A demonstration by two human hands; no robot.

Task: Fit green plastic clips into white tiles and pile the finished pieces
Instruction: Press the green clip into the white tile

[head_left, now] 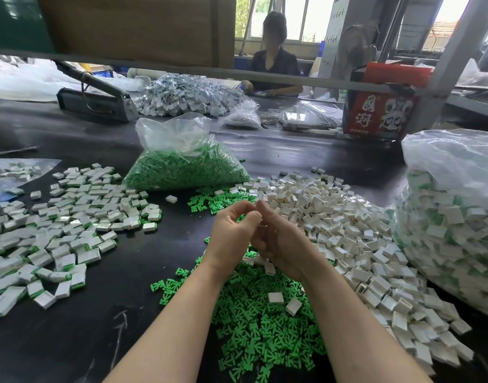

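Both forearms reach forward over the desk's near edge; left hand [231, 230] and right hand [278, 239] meet, fingers curled together; anything pinched between them is hidden.

bright window daylight, wide-angle edge distortion

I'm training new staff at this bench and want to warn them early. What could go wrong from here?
1. The left hand and right hand work close together over the loose green clips; a dropped piece would likely vanish among them.
2. The empty white tiles spread against the clips, with stray tiles on top, so unfitted tiles might get mixed up.
3. The finished pile lies spread out; pieces near the table edge could slide off.
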